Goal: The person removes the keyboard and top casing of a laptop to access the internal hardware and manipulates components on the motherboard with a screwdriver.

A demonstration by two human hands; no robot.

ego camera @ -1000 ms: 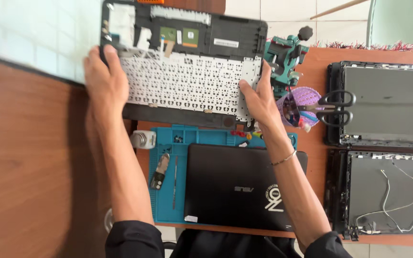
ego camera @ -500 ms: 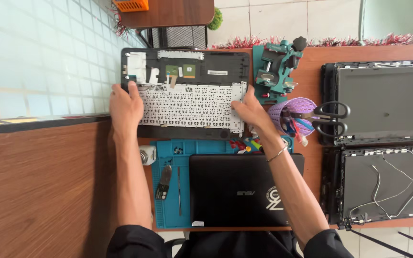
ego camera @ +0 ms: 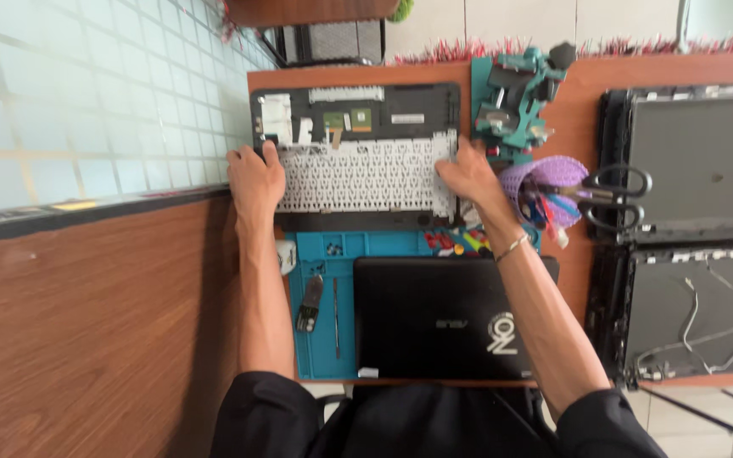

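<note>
Black short sleeves [ego camera: 282,416] on both bare arms, a thin silver bracelet [ego camera: 511,247] on the right wrist.

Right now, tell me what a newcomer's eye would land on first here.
First, the two hands: the left hand and right hand grip the ends of an upturned keyboard panel at the far middle of the desk. Nearer the person, a closed black laptop lies on a blue mat. To the right, scissors rest beside two opened laptop shells.
</note>
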